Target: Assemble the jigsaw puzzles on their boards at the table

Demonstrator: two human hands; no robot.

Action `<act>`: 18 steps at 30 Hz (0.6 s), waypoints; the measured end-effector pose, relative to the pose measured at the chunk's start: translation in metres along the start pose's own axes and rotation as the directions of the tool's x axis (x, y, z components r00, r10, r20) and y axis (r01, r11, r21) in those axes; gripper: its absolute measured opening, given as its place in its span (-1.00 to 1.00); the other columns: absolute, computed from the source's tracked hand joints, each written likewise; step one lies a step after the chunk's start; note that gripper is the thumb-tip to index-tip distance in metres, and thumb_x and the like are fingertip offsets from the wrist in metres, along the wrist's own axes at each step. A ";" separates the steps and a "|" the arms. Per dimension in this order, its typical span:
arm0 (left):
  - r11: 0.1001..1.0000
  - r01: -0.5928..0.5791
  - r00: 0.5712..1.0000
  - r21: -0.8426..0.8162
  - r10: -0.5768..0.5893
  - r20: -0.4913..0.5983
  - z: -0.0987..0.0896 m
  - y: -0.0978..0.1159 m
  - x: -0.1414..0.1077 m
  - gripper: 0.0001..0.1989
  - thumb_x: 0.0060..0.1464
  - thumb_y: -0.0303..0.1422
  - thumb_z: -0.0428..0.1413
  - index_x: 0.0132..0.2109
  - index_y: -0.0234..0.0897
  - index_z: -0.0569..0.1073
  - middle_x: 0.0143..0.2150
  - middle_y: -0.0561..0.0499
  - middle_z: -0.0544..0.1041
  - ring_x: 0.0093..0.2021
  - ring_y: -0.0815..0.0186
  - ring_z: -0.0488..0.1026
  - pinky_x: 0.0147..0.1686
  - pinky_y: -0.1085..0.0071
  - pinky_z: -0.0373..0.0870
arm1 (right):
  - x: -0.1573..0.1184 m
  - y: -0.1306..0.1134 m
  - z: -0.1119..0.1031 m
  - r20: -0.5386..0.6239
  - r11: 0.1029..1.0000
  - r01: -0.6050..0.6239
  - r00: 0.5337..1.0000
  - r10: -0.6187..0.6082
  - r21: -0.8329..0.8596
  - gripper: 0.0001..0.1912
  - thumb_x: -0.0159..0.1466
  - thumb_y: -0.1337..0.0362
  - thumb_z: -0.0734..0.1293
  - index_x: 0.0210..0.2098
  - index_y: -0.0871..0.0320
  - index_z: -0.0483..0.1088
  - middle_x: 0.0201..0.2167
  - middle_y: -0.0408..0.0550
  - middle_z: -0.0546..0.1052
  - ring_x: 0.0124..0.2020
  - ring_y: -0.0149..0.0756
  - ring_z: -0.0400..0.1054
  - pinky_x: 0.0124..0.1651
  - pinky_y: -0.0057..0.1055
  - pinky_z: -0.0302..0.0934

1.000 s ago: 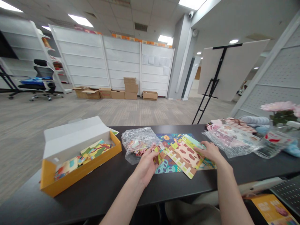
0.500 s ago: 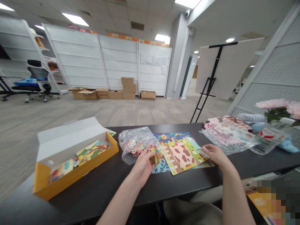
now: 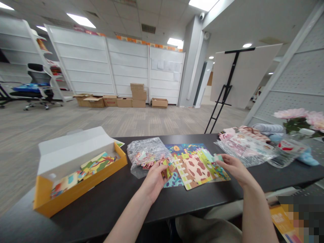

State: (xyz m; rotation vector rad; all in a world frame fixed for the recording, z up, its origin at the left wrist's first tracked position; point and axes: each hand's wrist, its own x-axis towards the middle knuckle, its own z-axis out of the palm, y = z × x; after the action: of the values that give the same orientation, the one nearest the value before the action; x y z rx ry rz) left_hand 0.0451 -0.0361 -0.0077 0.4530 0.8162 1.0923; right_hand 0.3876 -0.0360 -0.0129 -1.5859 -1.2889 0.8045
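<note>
Pinched in my right hand is a pale green jigsaw piece, lifted at the right side of a partly joined puzzle. That puzzle shows a brown-spotted cow pattern, a fence and green ground. It lies on a darker blue printed picture. My left hand is closed around several puzzle pieces, left of the puzzle; their exact shapes are partly hidden by the fingers. Just behind it, a clear plastic bag with more colourful pieces touches the picture's left edge.
An open yellow box with a white lid and printed pieces inside stands on the black table at left. Plastic-wrapped cloth items and a clear vase with pink flowers are at right. An easel stands beyond the table.
My right hand has raised the pale green piece off the puzzle's right side, uncovering the darker picture beneath. My left hand has stayed in place with its pieces.
</note>
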 end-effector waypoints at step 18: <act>0.991 -0.015 0.996 -0.133 0.026 0.082 0.013 -0.008 0.004 -0.81 0.14 -0.32 0.28 -0.17 -0.26 0.43 -0.27 0.02 0.59 -0.34 0.36 0.56 -0.39 0.50 0.45 | -0.023 -0.074 0.148 0.158 0.951 0.296 0.939 -0.306 0.083 -0.72 0.12 0.11 0.50 -0.41 0.12 0.37 -0.46 -0.18 0.47 -0.45 -0.36 0.38 -0.38 -0.43 0.28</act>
State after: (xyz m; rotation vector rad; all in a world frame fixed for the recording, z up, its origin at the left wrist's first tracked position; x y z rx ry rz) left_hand 0.0605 -0.0353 -0.0061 0.3932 0.6630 1.1313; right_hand 0.2219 -0.0189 -0.0008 -1.2532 -1.5709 0.7855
